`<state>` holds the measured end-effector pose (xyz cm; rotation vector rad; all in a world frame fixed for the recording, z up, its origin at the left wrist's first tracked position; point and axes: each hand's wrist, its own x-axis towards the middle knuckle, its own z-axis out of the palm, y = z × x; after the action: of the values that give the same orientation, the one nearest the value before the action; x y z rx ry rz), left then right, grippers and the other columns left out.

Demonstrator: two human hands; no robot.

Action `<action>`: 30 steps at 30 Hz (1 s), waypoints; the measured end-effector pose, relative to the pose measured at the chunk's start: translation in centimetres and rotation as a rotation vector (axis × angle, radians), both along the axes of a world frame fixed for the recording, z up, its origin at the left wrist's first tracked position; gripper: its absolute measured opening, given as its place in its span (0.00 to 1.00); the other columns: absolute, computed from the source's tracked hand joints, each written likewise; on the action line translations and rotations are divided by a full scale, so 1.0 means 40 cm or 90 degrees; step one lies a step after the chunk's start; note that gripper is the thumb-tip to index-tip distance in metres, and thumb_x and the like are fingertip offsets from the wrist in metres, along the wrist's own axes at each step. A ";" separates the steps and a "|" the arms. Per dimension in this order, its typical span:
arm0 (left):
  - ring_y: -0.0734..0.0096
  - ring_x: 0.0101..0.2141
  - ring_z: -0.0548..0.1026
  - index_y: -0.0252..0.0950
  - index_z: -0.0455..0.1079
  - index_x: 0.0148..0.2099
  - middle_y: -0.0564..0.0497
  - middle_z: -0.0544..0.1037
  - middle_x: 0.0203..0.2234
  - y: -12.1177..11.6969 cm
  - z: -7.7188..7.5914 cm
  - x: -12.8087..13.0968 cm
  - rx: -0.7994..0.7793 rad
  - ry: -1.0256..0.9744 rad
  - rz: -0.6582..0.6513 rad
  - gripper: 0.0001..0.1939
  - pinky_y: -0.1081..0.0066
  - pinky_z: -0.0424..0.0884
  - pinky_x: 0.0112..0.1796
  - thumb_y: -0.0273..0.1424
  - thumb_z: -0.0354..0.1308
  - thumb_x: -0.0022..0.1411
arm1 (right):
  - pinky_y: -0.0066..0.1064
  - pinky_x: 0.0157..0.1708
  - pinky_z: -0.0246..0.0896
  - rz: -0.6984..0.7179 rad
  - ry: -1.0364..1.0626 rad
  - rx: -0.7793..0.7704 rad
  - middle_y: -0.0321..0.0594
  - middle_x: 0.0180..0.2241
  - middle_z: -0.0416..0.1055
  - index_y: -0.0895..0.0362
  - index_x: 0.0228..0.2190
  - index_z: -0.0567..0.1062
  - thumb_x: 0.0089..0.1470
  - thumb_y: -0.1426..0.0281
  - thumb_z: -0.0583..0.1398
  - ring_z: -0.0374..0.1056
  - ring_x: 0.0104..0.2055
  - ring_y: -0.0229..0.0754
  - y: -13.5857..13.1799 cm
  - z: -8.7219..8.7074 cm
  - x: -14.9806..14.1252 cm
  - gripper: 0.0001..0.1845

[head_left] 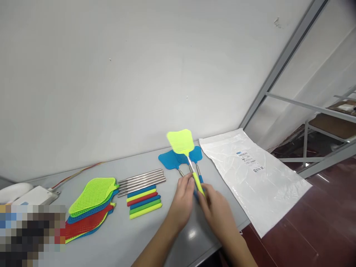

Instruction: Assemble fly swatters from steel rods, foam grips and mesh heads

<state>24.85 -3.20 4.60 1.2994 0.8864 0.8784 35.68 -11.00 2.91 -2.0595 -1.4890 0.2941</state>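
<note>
A yellow-green fly swatter (181, 142) is lifted at a slant over the grey table (116, 237). My right hand (215, 207) grips its yellow-green handle. My left hand (182, 202) pinches the metal rod just above that handle. Two blue fly swatters (169, 160) lie flat beneath it, their handles partly hidden under my hands.
A stack of swatter heads (93, 200) in green, blue and red lies at the left. Several metal rods (141, 178) and several coloured handle grips (144, 202) lie beside it. Clear plastic bags (250, 174) overhang the table's right edge. White devices (30, 194) sit far left.
</note>
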 end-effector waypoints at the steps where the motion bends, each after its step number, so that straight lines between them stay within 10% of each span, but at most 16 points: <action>1: 0.62 0.49 0.68 0.40 0.70 0.50 0.47 0.71 0.46 0.004 -0.003 -0.017 0.075 0.053 -0.042 0.14 0.66 0.63 0.50 0.40 0.50 0.67 | 0.32 0.27 0.53 -0.023 -0.011 -0.015 0.40 0.28 0.73 0.54 0.45 0.68 0.64 0.61 0.47 0.68 0.29 0.48 -0.002 -0.012 0.014 0.16; 10: 0.66 0.35 0.69 0.37 0.68 0.37 0.47 0.69 0.34 0.014 -0.062 -0.191 0.478 0.339 -0.090 0.12 0.69 0.65 0.36 0.30 0.44 0.69 | 0.32 0.25 0.50 -0.050 -0.151 -0.078 0.42 0.26 0.72 0.57 0.43 0.69 0.64 0.62 0.47 0.67 0.28 0.48 0.032 -0.064 0.048 0.16; 30: 0.69 0.30 0.66 0.37 0.62 0.31 0.50 0.67 0.28 0.016 -0.095 -0.215 0.531 0.345 -0.037 0.12 0.71 0.63 0.30 0.29 0.45 0.69 | 0.34 0.34 0.52 0.022 -0.223 -0.003 0.31 0.14 0.66 0.58 0.47 0.69 0.65 0.64 0.47 0.61 0.20 0.45 0.062 -0.099 0.062 0.17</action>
<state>16.26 -2.54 0.82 2.3525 0.9117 0.8956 38.18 -8.53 -1.04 -2.1714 -1.7269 -0.0559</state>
